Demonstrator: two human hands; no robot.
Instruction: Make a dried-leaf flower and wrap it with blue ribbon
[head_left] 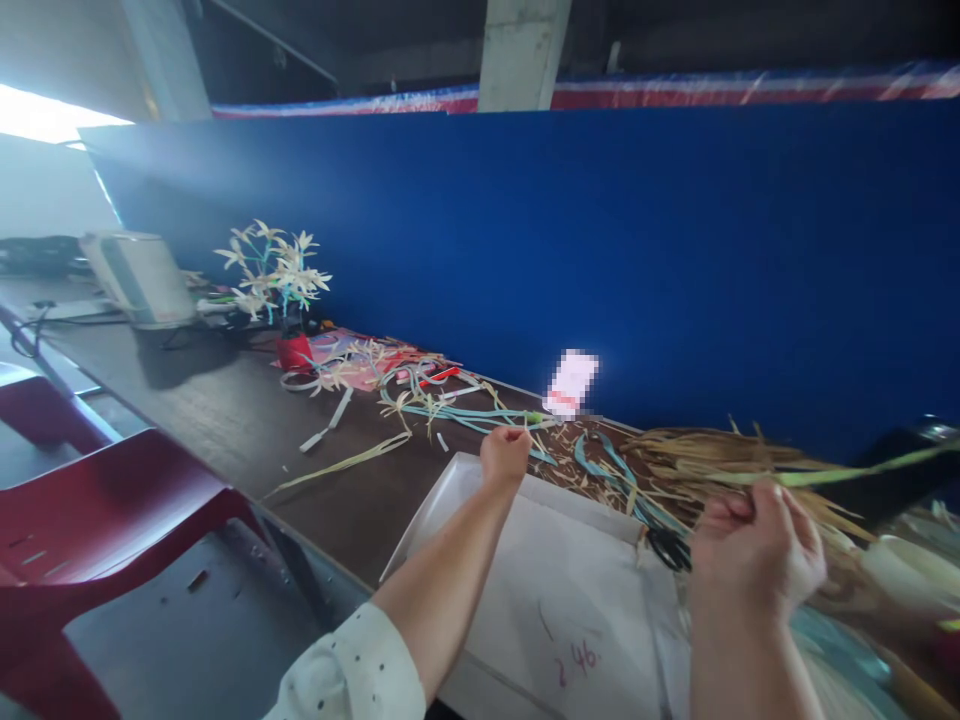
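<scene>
My left hand is closed in a pinch above the back edge of a white box lid marked with red writing. Whatever its fingers hold is too small to make out. On the right, my right hand pinches a yellow-green strip that runs off to the right, above a bundle of dried brown leaves. Beyond my left hand lie light-blue wrapped stems with pale straw flowers at their left end. Straw scraps lie between the hands.
A red pot with straw flowers stands on the dark table, left of a white kettle farther off. A blue panel runs behind the table. Red chairs are at left. Black scissor handles lie near my right hand.
</scene>
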